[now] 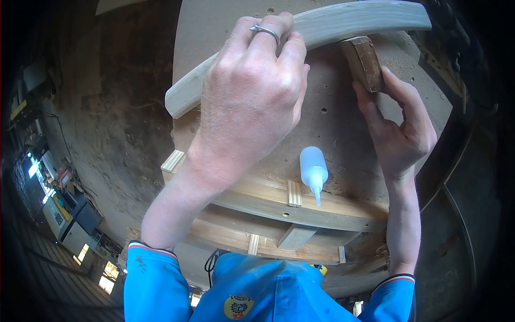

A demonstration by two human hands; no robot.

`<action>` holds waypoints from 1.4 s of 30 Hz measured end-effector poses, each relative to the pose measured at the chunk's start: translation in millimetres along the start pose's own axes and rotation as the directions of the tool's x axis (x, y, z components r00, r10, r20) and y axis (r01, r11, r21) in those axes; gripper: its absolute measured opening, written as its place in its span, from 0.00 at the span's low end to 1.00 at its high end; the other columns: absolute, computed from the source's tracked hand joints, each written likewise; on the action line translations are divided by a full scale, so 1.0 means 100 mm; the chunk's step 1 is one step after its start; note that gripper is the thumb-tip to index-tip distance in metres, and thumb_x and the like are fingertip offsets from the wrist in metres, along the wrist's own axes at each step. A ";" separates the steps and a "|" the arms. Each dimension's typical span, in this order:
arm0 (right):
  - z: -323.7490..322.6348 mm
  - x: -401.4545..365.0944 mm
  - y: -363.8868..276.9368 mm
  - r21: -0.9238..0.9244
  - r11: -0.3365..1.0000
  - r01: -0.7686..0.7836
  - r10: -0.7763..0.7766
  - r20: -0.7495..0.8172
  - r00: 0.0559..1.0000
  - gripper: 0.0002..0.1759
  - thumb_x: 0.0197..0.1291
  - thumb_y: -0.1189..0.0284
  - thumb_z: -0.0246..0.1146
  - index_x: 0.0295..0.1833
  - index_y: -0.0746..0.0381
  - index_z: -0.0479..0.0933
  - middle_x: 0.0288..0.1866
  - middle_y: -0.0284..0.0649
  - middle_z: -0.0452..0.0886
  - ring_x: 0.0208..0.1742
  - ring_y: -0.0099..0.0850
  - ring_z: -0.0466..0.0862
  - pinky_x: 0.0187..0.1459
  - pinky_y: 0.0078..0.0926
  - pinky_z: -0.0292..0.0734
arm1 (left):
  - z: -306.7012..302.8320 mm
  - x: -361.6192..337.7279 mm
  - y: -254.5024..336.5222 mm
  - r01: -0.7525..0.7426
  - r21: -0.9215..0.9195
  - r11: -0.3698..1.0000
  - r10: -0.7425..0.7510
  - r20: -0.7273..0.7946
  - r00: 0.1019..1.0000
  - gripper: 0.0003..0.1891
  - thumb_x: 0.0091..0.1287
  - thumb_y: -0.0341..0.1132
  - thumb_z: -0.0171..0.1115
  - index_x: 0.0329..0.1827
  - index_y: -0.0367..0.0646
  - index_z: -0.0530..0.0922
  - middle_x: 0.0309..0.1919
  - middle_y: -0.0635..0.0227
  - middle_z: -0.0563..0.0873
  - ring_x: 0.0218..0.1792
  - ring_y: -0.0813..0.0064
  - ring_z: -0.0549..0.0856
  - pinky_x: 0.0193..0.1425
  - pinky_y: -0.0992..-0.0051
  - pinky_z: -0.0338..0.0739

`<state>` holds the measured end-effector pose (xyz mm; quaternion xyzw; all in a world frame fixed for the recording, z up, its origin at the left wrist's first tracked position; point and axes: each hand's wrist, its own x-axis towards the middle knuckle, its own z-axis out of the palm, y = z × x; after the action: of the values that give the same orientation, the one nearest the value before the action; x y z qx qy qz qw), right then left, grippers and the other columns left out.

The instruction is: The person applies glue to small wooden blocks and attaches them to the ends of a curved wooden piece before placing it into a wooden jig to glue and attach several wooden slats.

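My left hand (257, 80), a ring on one finger, is closed over a pale, curved wooden slat (365, 21). The slat arcs across the far part of the worktop, and its middle is hidden under that hand. Between thumb and fingers, my right hand (402, 123) grips a sanding block (366, 61) with a worn brown face. The block's upper end meets, or nearly meets, the slat's lower edge. Nearer to me, a translucent squeeze bottle (313, 167) lies on its side, its thin nozzle pointing toward my body.
The dusty worktop (343, 139) has several small holes. Along its near side runs a curved wooden frame (300, 212) with short cross blocks, close to my blue-clothed torso. Concrete floor (96, 134) stretches out on the left, with cabinets (70, 225) farther off.
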<state>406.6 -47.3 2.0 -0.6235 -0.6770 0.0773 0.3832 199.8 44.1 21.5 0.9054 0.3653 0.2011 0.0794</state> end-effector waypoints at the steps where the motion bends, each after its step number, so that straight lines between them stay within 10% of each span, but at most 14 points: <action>1: -0.01 0.00 -0.01 -0.007 1.000 -0.003 0.003 0.003 1.000 0.25 0.48 0.79 0.81 0.54 0.65 0.85 0.43 0.41 0.90 0.42 0.30 0.91 0.46 0.23 0.88 | 0.00 0.00 0.00 0.001 0.001 1.000 -0.001 -0.002 1.000 0.14 0.54 0.27 0.73 0.43 0.30 0.84 0.48 0.52 0.86 0.48 0.58 0.85 0.50 0.66 0.86; 8: 0.02 0.01 0.00 -0.001 1.000 0.008 -0.008 -0.004 1.000 0.25 0.48 0.79 0.81 0.54 0.65 0.85 0.42 0.41 0.90 0.41 0.29 0.91 0.44 0.22 0.87 | 0.36 -0.10 -0.13 -0.060 0.055 0.997 0.070 -0.199 0.977 0.15 0.53 0.27 0.74 0.42 0.31 0.84 0.47 0.53 0.86 0.46 0.59 0.85 0.49 0.66 0.86; 17: 0.07 0.01 0.09 0.061 0.998 0.023 -0.022 -0.023 1.000 0.24 0.47 0.79 0.82 0.52 0.65 0.84 0.38 0.39 0.88 0.36 0.27 0.87 0.39 0.21 0.85 | -0.06 0.01 0.06 0.007 0.024 1.000 -0.007 -0.027 1.000 0.15 0.52 0.27 0.74 0.42 0.31 0.84 0.48 0.54 0.86 0.46 0.60 0.84 0.48 0.66 0.86; 20: 0.09 0.03 0.11 0.024 0.999 0.043 -0.043 -0.026 0.999 0.24 0.46 0.79 0.82 0.51 0.65 0.84 0.37 0.39 0.88 0.36 0.28 0.86 0.38 0.21 0.84 | 0.17 -0.06 0.00 0.024 -0.082 0.996 -0.044 -0.246 0.968 0.14 0.53 0.27 0.73 0.41 0.31 0.84 0.47 0.54 0.86 0.46 0.60 0.84 0.48 0.66 0.86; 42: 0.12 0.03 0.00 0.049 0.991 -0.121 0.121 -0.001 0.993 0.19 0.48 0.79 0.81 0.47 0.64 0.86 0.34 0.36 0.85 0.32 0.22 0.84 0.34 0.19 0.80 | 0.00 0.00 0.03 0.043 0.026 0.999 -0.044 0.056 0.997 0.19 0.52 0.28 0.76 0.47 0.37 0.82 0.51 0.57 0.85 0.51 0.56 0.84 0.54 0.63 0.83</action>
<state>399.9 -40.4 -5.2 -0.6540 -0.6352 0.1155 0.3941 201.3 41.7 22.4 0.9034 0.3851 0.1692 0.0828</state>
